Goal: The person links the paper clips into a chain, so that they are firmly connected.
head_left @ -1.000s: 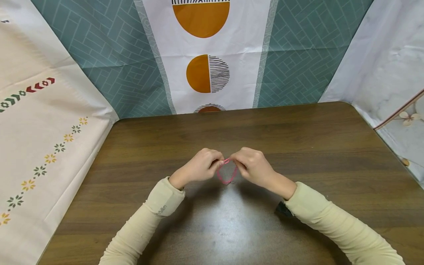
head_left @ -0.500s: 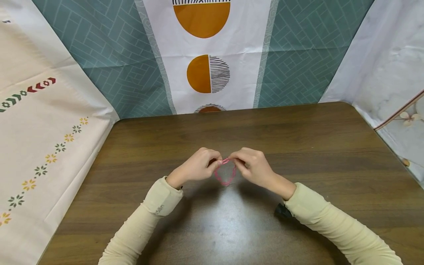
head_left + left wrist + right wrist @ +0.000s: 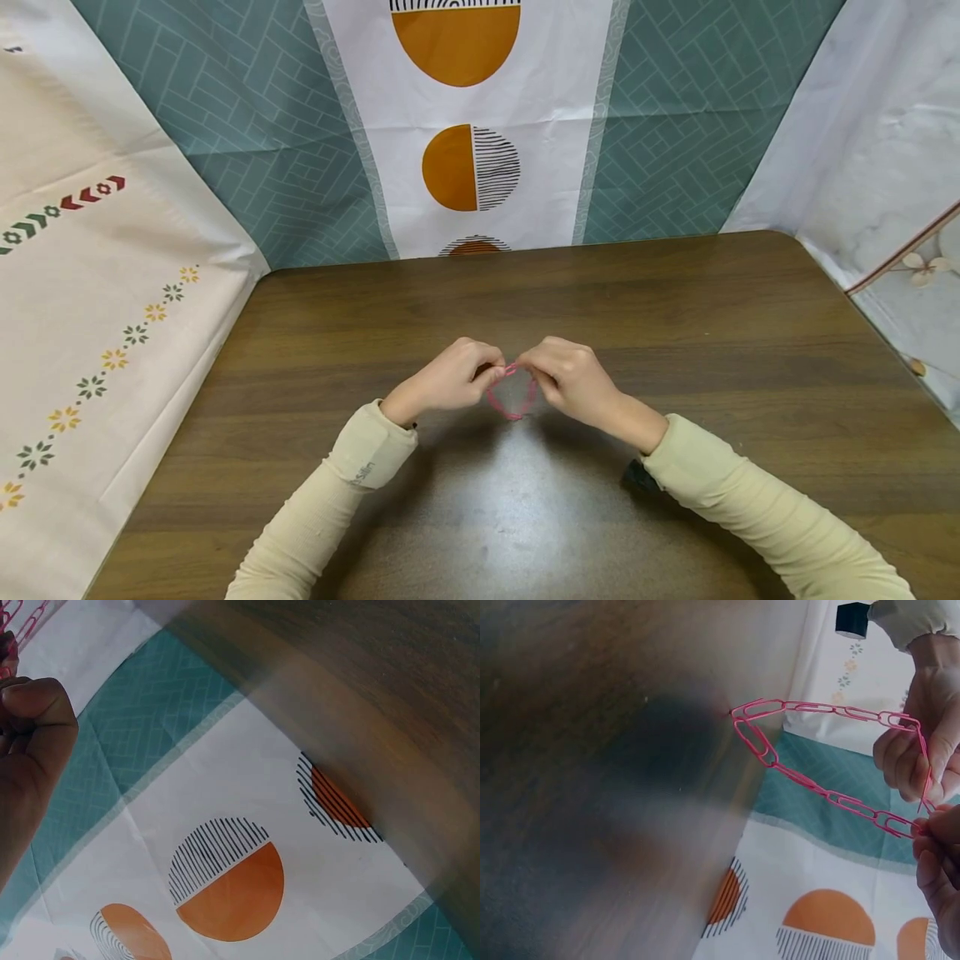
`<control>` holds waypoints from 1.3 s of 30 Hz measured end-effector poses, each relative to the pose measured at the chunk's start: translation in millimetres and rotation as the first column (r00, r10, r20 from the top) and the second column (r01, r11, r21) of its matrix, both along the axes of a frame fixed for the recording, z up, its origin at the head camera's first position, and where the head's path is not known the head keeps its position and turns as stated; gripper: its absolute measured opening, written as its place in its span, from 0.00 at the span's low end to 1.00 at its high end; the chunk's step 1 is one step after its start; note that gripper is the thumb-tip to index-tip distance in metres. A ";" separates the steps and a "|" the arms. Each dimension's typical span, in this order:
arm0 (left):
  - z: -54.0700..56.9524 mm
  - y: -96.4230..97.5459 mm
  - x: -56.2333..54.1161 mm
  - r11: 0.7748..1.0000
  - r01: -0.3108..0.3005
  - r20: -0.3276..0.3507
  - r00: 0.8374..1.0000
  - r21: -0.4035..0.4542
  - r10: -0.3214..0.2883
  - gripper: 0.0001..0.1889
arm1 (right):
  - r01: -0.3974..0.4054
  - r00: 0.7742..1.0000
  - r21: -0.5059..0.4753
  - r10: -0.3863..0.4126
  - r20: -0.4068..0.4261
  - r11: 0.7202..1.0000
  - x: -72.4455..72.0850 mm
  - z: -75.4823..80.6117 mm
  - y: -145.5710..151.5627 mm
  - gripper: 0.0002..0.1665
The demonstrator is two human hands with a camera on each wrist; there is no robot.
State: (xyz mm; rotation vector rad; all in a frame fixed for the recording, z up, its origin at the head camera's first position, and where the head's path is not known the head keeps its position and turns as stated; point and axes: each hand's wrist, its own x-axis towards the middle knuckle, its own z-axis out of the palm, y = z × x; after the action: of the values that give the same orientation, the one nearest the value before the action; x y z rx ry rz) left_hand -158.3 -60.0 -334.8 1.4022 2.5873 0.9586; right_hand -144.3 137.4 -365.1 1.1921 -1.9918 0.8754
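A chain of pink paper clips [image 3: 802, 779] hangs as a loop between my two hands. In the head view the chain [image 3: 512, 416] dips toward the table below the fingers. My left hand [image 3: 456, 375] pinches one part of it from the left, thumb against curled fingers. From the right, my right hand [image 3: 573, 379] pinches the chain close by, with a clip spanning the small gap between the fingertips. The right wrist view shows the left hand [image 3: 922, 750] above and the right hand [image 3: 941, 862] below, both at the loop's near end. Fingertips hide the exact joint.
A dark wooden table [image 3: 360, 308] lies under the hands. Behind it hangs a teal and white patterned cloth [image 3: 667, 150]. Pale cloths line the left [image 3: 112, 275] and right sides. Both forearms wear cream sleeves, and a black device [image 3: 642, 475] sits under the right cuff.
Both hands keep their pinch on the paper clip chain and shift only slightly. The fingertips are a little closer together, and the hanging loop sways a little.
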 end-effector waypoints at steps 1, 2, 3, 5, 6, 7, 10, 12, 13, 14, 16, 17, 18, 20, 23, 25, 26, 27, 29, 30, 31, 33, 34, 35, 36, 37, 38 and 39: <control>-0.7 0.0 -0.2 1.000 0.001 0.003 1.000 0.002 -0.001 0.12 | -0.001 1.000 -0.002 0.001 -0.001 1.000 -0.3 -0.5 0.1 0.12; -1.3 0.2 -0.4 1.000 0.003 0.005 1.000 0.002 -0.003 0.12 | -0.004 1.000 -0.005 0.004 -0.002 1.000 -0.7 -1.1 0.4 0.13; -1.7 0.3 -0.6 1.000 0.004 0.007 1.000 0.004 -0.004 0.11 | -0.008 1.000 -0.008 0.008 -0.004 1.000 -1.1 -1.6 0.5 0.13; -2.6 0.2 -1.0 1.000 0.004 0.021 1.000 0.004 -0.005 0.11 | -0.012 1.000 -0.013 0.012 0.001 1.000 -1.8 -2.2 1.3 0.13; -2.7 0.1 -1.0 1.000 0.002 0.028 1.000 0.004 -0.002 0.11 | -0.014 1.000 -0.014 0.014 0.010 1.000 -2.0 -2.1 1.9 0.13; -2.5 0.0 -1.2 1.000 -0.001 0.034 0.999 0.006 0.001 0.11 | -0.016 0.999 -0.017 0.016 0.032 1.000 -2.3 -1.9 2.7 0.12; -0.3 -0.6 -0.9 1.000 -0.012 0.037 0.999 0.011 0.012 0.11 | -0.015 0.987 -0.032 0.020 0.161 0.999 -1.8 0.9 6.5 0.10; 1.7 -0.7 -0.6 1.000 -0.020 0.026 0.999 0.016 0.019 0.11 | -0.021 0.965 -0.051 0.034 0.260 0.998 -1.1 2.9 10.3 0.10; 2.6 -0.8 -0.3 1.000 -0.022 0.015 1.000 0.022 0.022 0.11 | -0.025 0.951 -0.066 0.044 0.307 0.997 -0.6 3.6 12.1 0.10; 3.0 -0.9 -0.1 0.999 -0.024 0.003 1.000 0.028 0.024 0.11 | -0.028 0.937 -0.081 0.054 0.345 0.996 -0.4 3.9 13.8 0.11; 3.3 -1.2 0.3 0.998 -0.027 -0.011 1.000 0.051 0.027 0.11 | -0.041 0.912 -0.110 0.083 0.402 0.993 -0.4 3.4 16.7 0.10; 2.8 -1.4 0.3 0.997 -0.028 -0.018 0.999 0.066 0.029 0.11 | -0.053 0.899 -0.125 0.102 0.426 0.991 -0.5 2.8 17.9 0.09; 2.6 -1.6 0.4 0.996 -0.027 -0.025 0.999 0.082 0.029 0.10 | -0.064 0.885 -0.137 0.120 0.450 0.989 -0.5 2.4 18.6 0.09; 1.7 -1.9 0.5 0.993 -0.020 -0.040 0.999 0.113 0.025 0.09 | -0.090 0.849 -0.161 0.160 0.503 0.983 -0.1 1.5 20.1 0.08; 1.1 -1.7 0.7 0.989 0.009 -0.080 0.997 0.150 0.003 0.08 | -0.125 0.782 -0.199 0.220 0.583 0.972 0.7 2.0 21.8 0.07; 0.7 -1.2 0.8 0.984 0.042 -0.113 0.993 0.172 -0.023 0.08 | -0.138 0.735 -0.224 0.252 0.630 0.965 1.3 3.2 22.4 0.07; 0.7 -0.8 1.0 0.981 0.062 -0.126 0.991 0.186 -0.039 0.07 | -0.140 0.716 -0.234 0.261 0.647 0.962 1.4 3.8 22.5 0.06; 0.5 -0.2 1.2 0.977 0.081 -0.138 0.989 0.199 -0.054 0.07 | -0.140 0.698 -0.242 0.270 0.663 0.960 1.5 4.3 22.6 0.05; 0.0 1.0 1.3 0.968 0.111 -0.139 0.987 0.226 -0.080 0.07 | -0.139 0.674 -0.253 0.279 0.685 0.957 1.7 5.5 22.4 0.05; -0.1 1.5 1.3 0.963 0.121 -0.133 0.987 0.240 -0.091 0.06 | -0.138 0.670 -0.253 0.278 0.688 0.958 1.8 5.9 22.3 0.05; -0.2 2.2 1.4 0.959 0.126 -0.115 0.988 0.255 -0.100 0.06 | -0.137 0.671 -0.250 0.276 0.688 0.958 1.9 6.2 22.1 0.05; -0.3 3.3 1.5 0.955 0.116 -0.064 0.993 0.274 -0.103 0.06 | -0.140 0.677 -0.246 0.274 0.683 0.959 2.3 6.6 21.3 0.05; -0.2 3.6 1.5 0.954 0.102 -0.030 0.995 0.281 -0.098 0.06 | -0.142 0.682 -0.244 0.274 0.678 0.959 2.6 6.6 20.8 0.05; 0.0 4.0 1.6 0.953 0.086 0.010 0.996 0.290 -0.093 0.06 | -0.145 0.687 -0.243 0.274 0.673 0.959 2.7 6.5 20.2 0.05; 0.3 4.1 1.8 0.953 0.068 0.050 0.995 0.296 -0.087 0.06 | -0.148 0.694 -0.242 0.275 0.666 0.959 2.8 6.2 19.6 0.05; 0.5 4.3 2.1 0.951 0.048 0.097 0.992 0.305 -0.081 0.06 | -0.151 0.702 -0.240 0.275 0.657 0.959 3.0 5.9 18.9 0.05; 0.7 4.2 2.3 0.950 0.025 0.139 0.988 0.313 -0.072 0.06 | -0.156 0.708 -0.241 0.278 0.649 0.958 3.0 5.7 18.2 0.06; 1.0 4.2 2.5 0.946 0.008 0.177 0.982 0.323 -0.068 0.06 | -0.159 0.714 -0.241 0.280 0.642 0.957 2.9 5.4 17.7 0.06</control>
State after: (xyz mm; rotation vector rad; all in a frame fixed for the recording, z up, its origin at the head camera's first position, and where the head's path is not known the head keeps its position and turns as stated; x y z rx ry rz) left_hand -155.8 -55.8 -333.7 1.3411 2.3370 1.4820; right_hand -141.3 155.1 -359.7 1.1197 -2.2710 1.7739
